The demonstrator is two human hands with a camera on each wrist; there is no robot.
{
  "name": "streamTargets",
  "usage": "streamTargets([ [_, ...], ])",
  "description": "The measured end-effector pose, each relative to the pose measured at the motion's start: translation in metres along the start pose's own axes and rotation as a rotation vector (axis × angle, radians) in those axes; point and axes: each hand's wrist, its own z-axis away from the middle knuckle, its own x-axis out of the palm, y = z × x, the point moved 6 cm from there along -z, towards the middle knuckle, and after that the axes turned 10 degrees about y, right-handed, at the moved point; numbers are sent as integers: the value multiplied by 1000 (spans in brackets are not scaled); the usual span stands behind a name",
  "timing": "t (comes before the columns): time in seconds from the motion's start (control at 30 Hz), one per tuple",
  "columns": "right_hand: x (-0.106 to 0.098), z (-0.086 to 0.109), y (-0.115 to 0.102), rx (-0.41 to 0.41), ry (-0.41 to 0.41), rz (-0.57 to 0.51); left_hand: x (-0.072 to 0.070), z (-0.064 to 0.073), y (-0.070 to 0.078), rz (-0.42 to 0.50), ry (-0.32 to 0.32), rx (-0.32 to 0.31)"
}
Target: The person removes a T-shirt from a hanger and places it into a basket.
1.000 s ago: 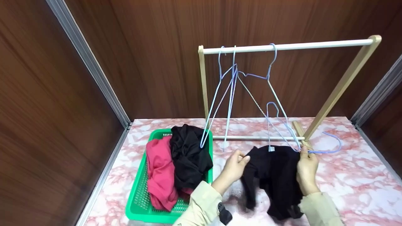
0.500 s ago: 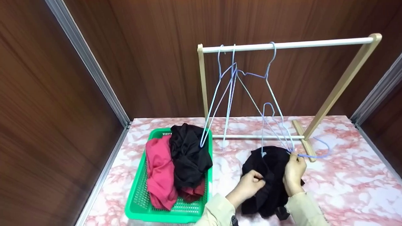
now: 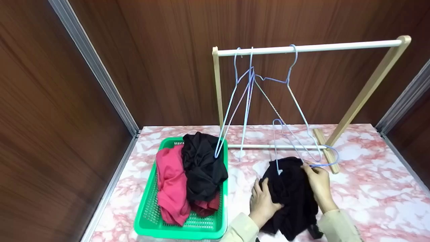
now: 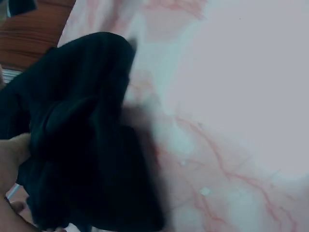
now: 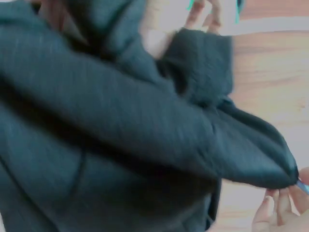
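A black top [image 3: 292, 198] lies bunched on the table, its white neck label [image 3: 280, 172] showing. A light blue wire hanger [image 3: 275, 141] stands partly out of the neck, one end up and its hook [image 3: 337, 156] to the right; its lower end is hidden in the cloth. My left hand [image 3: 263, 203] grips the top's left side, thumb on the cloth in the left wrist view. My right hand [image 3: 318, 183] pinches the top's upper right edge beside the hanger's wire. In the right wrist view, dark cloth [image 5: 120, 111] fills most of the picture.
To the left stands a green basket [image 3: 142, 225] with a pink garment [image 3: 172, 188], a black garment [image 3: 203, 168] and a dark red garment [image 3: 206, 206]. Behind my hands is a rack with a white rail [image 3: 346, 46]. Several wire hangers [image 3: 250, 87] hang from it.
My left hand let go of the top's left edge, moved inward, then slid to grip its left side. My right hand moved slightly left with the hanger, whose hook has shifted left.
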Motion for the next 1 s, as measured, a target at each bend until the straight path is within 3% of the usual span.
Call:
streamTargets([
  [0.13,-5,-5,0,-34,-140,148,14,1,-4,127,-124,-30],
  [0.27,-2,-6,7,15,-292,130,20,2,-7,210,-202,-73],
  [0.4,-1,-7,12,58,-306,70,23,3,-9,257,-271,-121],
  [0.5,0,-7,13,59,-297,55,23,3,-9,269,-304,-116],
  [0.6,-2,-8,11,55,-288,52,21,1,-8,235,-268,-69],
  [0.8,-14,-14,1,30,-201,84,8,-9,-8,189,-58,15],
  [1.0,-27,-22,-12,22,-78,-13,-6,-15,-7,124,96,-7],
])
